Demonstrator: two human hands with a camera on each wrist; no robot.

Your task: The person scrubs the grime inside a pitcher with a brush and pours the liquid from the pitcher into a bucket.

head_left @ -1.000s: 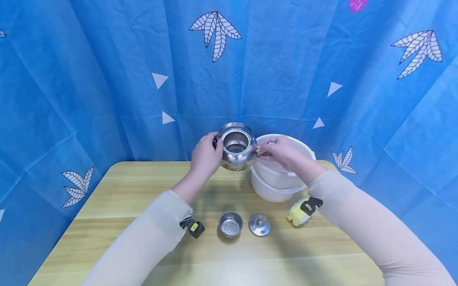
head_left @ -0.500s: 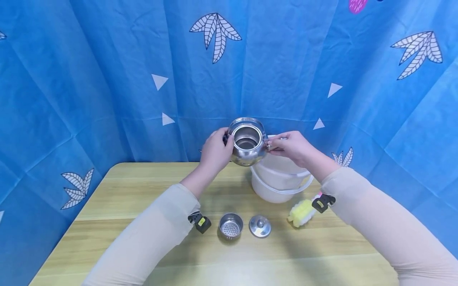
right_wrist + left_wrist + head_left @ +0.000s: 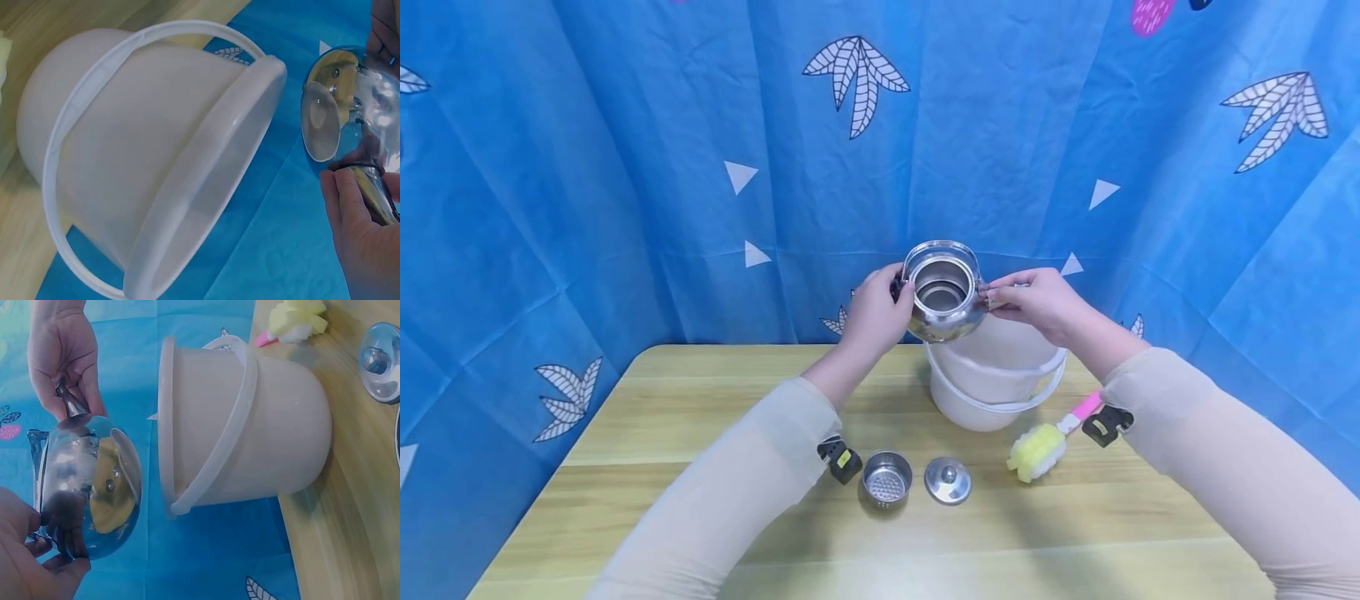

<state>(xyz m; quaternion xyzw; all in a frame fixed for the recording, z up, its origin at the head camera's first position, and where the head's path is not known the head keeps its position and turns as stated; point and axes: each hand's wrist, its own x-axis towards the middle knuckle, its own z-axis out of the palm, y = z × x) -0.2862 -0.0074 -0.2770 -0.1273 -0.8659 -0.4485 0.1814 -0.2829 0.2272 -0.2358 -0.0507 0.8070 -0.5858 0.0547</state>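
A shiny steel kettle (image 3: pixel 942 327) without its lid is held up above the white bucket (image 3: pixel 977 412), its round mouth facing me. My left hand (image 3: pixel 877 310) grips the kettle's left side, near the handle joint. On the other side my right hand (image 3: pixel 1043 305) pinches the spout (image 3: pixel 374 192). The arched handle stands behind the mouth. In the left wrist view the kettle's base hangs apart from the bucket's rim (image 3: pixel 167 425). A round steel strainer (image 3: pixel 887 481) and the kettle lid (image 3: pixel 948 481) lie on the table below.
A sponge brush (image 3: pixel 1037 452) with a pink handle lies right of the lid on the wooden table (image 3: pixel 700 433). The bucket's handle hangs down its front. A blue curtain (image 3: pixel 820 192) closes off the back and sides.
Both hands have carried the kettle to the right and slightly up, from left of the bucket to above it. More of the brush's pink handle shows now.
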